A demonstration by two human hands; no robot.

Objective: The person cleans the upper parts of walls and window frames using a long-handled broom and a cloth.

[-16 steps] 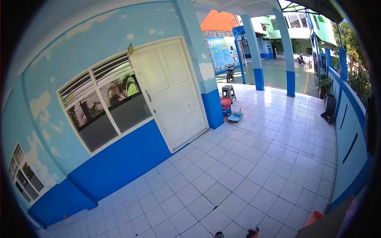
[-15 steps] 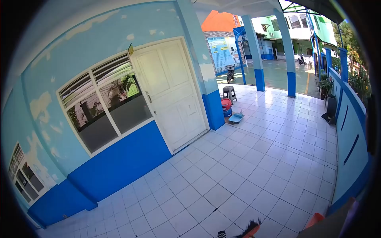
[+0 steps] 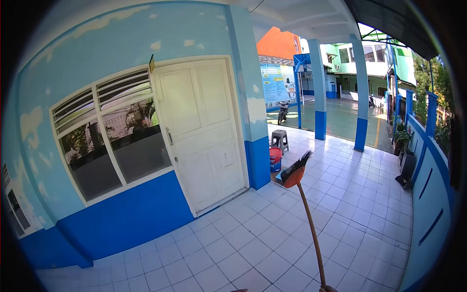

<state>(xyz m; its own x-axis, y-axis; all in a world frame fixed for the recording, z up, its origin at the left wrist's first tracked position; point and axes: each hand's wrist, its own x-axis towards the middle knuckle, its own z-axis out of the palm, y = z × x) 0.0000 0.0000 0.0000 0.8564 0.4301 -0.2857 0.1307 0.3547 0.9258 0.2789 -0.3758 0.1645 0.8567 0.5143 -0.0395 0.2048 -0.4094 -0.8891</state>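
A broom [image 3: 311, 228] with an orange head and dark bristles is lifted in front of me, its head up and its brown stick slanting down to the bottom edge. My right hand [image 3: 328, 289] is closed around the lower visible part of the stick; only the top of the hand shows. At the bottom edge, a thin sliver of what looks like my left hand [image 3: 239, 290] appears, its fingers cut off by the frame. Behind the broom head, a blue tray [image 3: 278, 176] is mostly hidden.
A red and blue bucket [image 3: 276, 160] and a grey stool [image 3: 279, 139] stand by the wall corner. On the left is a closed white door [image 3: 202, 131] beside a window [image 3: 109, 136]. Blue pillars [image 3: 320, 124] rise ahead, and a low wall [image 3: 430, 204] with plants runs along the right.
The broom head has risen from the bottom edge to mid-view, and the stick now shows with my right hand on it. The camera view has tilted and shifted.
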